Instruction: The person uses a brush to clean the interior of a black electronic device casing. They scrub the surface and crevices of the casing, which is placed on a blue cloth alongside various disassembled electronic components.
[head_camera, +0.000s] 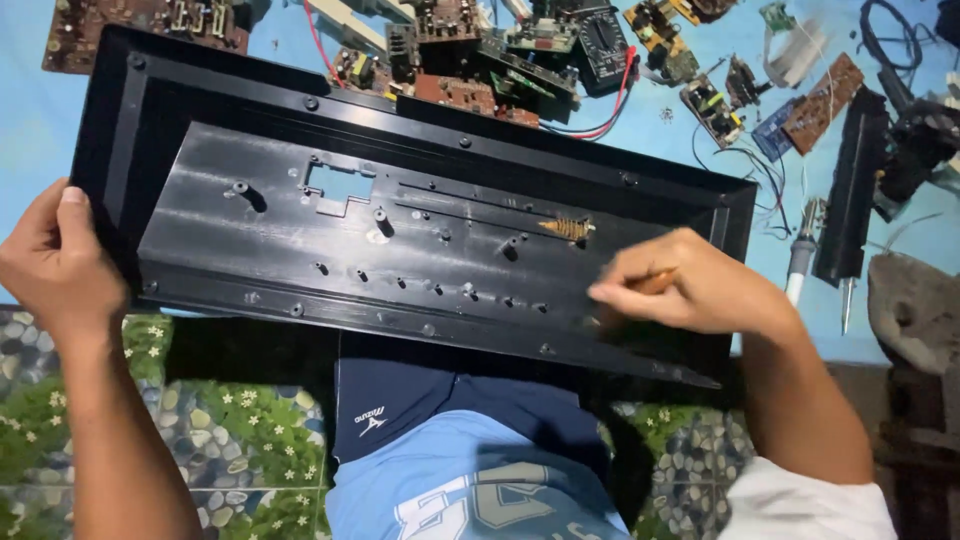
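Note:
A long black plastic casing (250, 235) lies inside-up across my lap and the blue surface, with screw posts and a rectangular cut-out. My left hand (55, 262) grips its left edge. My right hand (690, 288) rests on the casing's right part, fingers closed on a thin wooden-handled tool (655, 281). A small brown bristly piece (568, 229), perhaps a brush tip, lies on the casing just left of and above that hand.
Several circuit boards (460, 95), a multimeter (600, 40) with red leads, loose wires and small parts crowd the far side. A soldering iron (800, 262) and a black bar (850, 200) lie at right. A pebble-and-flower patterned floor (240, 440) shows below.

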